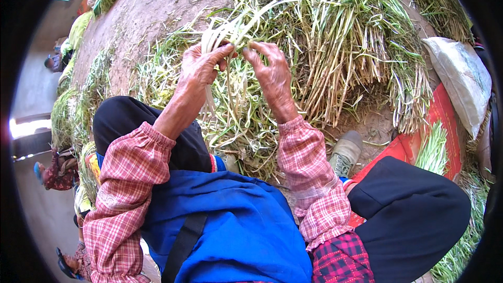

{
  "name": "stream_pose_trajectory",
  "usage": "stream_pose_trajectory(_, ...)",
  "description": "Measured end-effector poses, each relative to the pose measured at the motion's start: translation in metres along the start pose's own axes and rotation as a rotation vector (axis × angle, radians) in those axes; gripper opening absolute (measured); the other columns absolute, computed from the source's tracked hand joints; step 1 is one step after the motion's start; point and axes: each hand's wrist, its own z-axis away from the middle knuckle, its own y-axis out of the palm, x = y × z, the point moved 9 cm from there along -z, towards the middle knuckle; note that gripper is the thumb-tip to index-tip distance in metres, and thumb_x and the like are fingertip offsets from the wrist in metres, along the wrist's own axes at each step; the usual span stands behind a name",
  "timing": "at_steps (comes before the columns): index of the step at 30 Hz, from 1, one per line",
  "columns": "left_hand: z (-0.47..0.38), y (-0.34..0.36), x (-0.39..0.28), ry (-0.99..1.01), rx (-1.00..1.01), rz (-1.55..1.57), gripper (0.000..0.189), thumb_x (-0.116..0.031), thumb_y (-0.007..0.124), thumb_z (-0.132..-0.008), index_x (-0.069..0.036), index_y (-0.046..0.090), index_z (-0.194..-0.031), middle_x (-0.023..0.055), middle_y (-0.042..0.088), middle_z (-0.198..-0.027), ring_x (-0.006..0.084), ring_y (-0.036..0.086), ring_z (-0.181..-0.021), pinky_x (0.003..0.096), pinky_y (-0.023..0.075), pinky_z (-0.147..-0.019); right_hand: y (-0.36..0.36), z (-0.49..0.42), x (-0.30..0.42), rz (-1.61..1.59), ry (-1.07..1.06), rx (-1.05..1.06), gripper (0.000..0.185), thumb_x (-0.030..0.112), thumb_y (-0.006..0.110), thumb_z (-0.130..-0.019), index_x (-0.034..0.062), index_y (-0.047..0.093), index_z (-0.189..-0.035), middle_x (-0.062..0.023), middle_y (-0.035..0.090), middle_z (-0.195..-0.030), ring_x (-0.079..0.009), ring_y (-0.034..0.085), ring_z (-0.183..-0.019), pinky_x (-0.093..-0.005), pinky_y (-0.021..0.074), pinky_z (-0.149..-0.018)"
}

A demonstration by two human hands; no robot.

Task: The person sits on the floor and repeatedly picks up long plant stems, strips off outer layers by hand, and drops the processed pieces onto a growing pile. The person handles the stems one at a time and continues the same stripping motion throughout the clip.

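My left hand (206, 63) grips several long, pale green-white plant stalks (214, 39), thumb and forefinger pressed together at its right side. The stalks' leafy ends reach up and to the right. Close beside it, my right hand (271, 68) is raised with bent fingers, its thumb and forefinger near a thin yellowish strand; whether they pinch it is unclear. Below both hands lie loose, tangled leaves and peelings (239, 125). A large heap of long-stemmed green plants (334, 47) spreads to the right of my right hand, its brownish stem ends pointing down.
A red sheet (446, 125) at the right carries a small bundle of pale green stalks (432, 151), near a white woven sack (459, 78). My shoe (346, 153) rests beside the heap. More plant heaps (432, 0) stand around. Several people (59, 173) sit at the far left.
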Motion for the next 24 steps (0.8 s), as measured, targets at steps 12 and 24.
stream_pose_trajectory(12,-0.002,0.001,0.007,-0.048,-0.035,0.270,0.015,-0.011,0.059,-0.082,0.000,0.055,-0.091,0.0072,0.063,-0.077,0.0029,0.042,-0.042,0.0131,0.0233,-0.030,-0.005,0.010,-0.047,-0.971,0.466,-0.104,0.018,0.026,0.058,-0.082,0.0091,0.061,-0.088,-0.0071,0.065,-0.088,-0.0155,0.061,-0.082,-0.0274,0.0530,-0.053)
stream_pose_trajectory(24,-0.018,-0.059,0.026,-0.113,-0.250,0.256,0.022,-0.011,0.056,-0.084,0.003,0.055,-0.101,0.0130,0.063,-0.094,0.0032,0.036,-0.039,0.0129,0.0215,-0.029,-0.061,-0.010,-0.065,-1.066,0.353,-0.211,0.016,0.015,0.054,-0.085,-0.0001,0.059,-0.088,-0.0111,0.064,-0.073,-0.0151,0.063,-0.059,-0.0198,0.0494,-0.038)
